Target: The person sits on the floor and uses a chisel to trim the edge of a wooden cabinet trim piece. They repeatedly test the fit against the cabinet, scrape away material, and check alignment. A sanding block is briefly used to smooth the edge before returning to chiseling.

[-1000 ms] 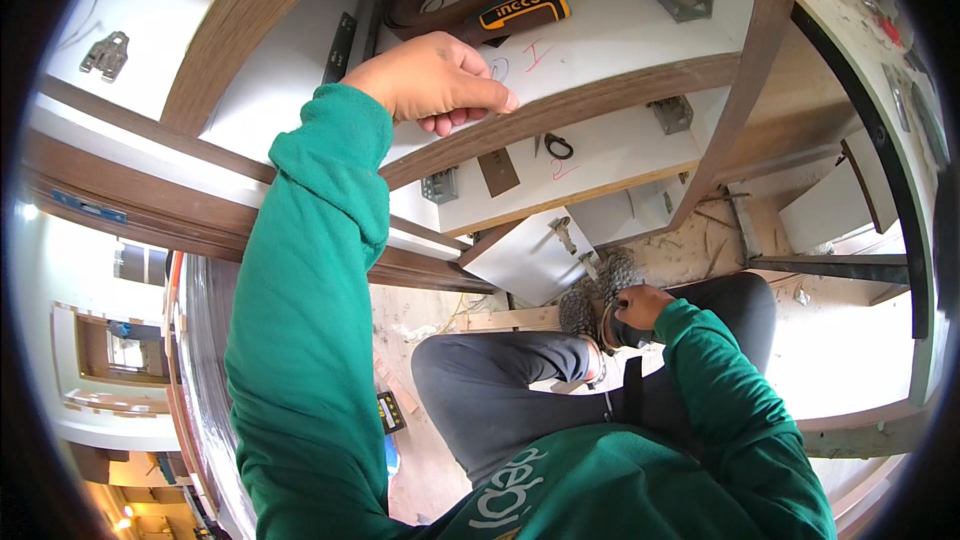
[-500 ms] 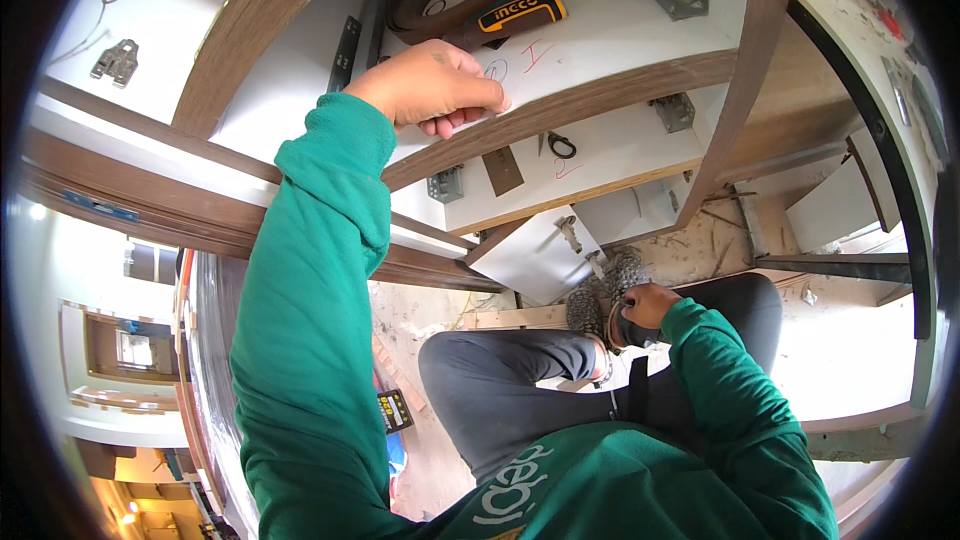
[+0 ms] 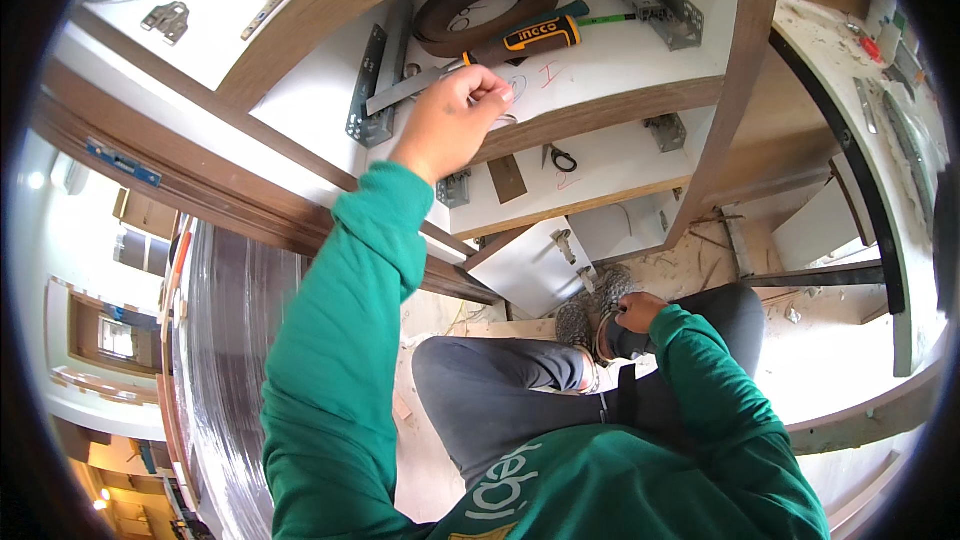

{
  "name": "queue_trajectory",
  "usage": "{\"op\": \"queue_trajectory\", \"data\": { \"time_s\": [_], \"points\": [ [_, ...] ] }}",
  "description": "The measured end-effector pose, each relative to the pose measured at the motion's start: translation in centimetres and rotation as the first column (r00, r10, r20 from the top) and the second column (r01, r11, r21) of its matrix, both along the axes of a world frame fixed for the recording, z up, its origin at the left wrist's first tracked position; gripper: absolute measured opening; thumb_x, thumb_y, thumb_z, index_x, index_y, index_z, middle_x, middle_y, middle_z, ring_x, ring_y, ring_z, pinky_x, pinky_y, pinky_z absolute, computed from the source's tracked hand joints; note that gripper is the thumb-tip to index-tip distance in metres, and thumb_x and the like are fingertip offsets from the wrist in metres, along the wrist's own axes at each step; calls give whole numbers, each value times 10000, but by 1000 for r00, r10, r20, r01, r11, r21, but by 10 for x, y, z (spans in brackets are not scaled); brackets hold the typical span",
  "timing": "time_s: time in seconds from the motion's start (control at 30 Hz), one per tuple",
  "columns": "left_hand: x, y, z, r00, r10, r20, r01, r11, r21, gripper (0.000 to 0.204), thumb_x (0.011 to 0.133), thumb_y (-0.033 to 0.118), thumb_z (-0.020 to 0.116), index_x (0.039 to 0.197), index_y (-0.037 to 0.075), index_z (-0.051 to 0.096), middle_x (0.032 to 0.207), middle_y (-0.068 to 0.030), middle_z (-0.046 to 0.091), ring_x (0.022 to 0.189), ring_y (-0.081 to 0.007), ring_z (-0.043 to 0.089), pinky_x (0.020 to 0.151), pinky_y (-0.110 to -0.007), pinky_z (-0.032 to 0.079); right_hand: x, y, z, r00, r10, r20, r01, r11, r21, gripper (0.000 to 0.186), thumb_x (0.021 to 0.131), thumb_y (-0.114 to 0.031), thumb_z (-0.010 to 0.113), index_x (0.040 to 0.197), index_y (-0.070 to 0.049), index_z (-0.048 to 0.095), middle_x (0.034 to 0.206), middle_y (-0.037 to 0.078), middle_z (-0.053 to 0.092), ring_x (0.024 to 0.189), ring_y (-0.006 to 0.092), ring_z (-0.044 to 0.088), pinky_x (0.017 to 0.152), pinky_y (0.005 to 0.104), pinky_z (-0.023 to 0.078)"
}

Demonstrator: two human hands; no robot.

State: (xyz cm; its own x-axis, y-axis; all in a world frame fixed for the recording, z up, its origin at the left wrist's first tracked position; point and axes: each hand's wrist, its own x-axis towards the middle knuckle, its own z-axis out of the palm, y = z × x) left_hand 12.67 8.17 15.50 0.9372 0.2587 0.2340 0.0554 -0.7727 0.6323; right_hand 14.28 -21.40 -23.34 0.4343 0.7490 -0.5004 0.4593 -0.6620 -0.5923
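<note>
My left hand (image 3: 455, 125) reaches over the front edge of a white cabinet shelf, thumb and fingers pinched together. What they hold, if anything, I cannot make out. Just beyond lies a chisel (image 3: 540, 35) with a black and yellow handle, its flat metal blade pointing left. Behind the chisel sit a coiled roll of brown edge banding (image 3: 430, 15), a teal-handled tool (image 3: 573, 10) and a green pencil (image 3: 608, 18). My right hand (image 3: 640, 312) is closed beside my ankle and shoe (image 3: 612, 288); its fingertips are partly hidden.
Metal drawer slides (image 3: 370, 90) line the shelf's sides. On the lower shelf are scissors (image 3: 562, 160) and a brown strip (image 3: 507, 180). A white door panel (image 3: 530, 265) with hinges leans below. Plastic-wrapped boards (image 3: 240, 340) stand at left, and a dusty worktop (image 3: 850, 100) at right.
My left hand has drawn back from the chisel and turned, so the blade shows now. The view has shifted slightly. My right hand stays by the ankle.
</note>
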Motion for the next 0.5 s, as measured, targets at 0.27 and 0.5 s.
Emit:
{"op": "queue_trajectory", "data": {
  "time_s": [0.27, 0.5],
  "points": [
    [-137, -50, -118, 940, 141, 312, -90, 981, -173, 279, 1084, 249, 588, 996, 2, 683, 836, -83, 681, 770, -150, 632, 705, -325, 527, -1, -7, 11, 992, -107, -59, 100, 989, -113, 449, 947, -327, 638, 1261, -12, 696, 1164, 234, 739, 1042, 393, 726, 941, 480, 573],
    [-257, -107, -287, 964, 233, -128, -260, 729, -633, 251, 965, 112, 698, 1198, 31, 654, 1009, -86, 700, 850, -116, 652, 786, -302, 552, -16, 1, 13, 730, -455, -510, 458, 880, -130, 359, 1056, -284, 582, 1293, -18, 628, 899, 188, 692, 704, 324, 735, 592, 435, 613]
  ]
}}
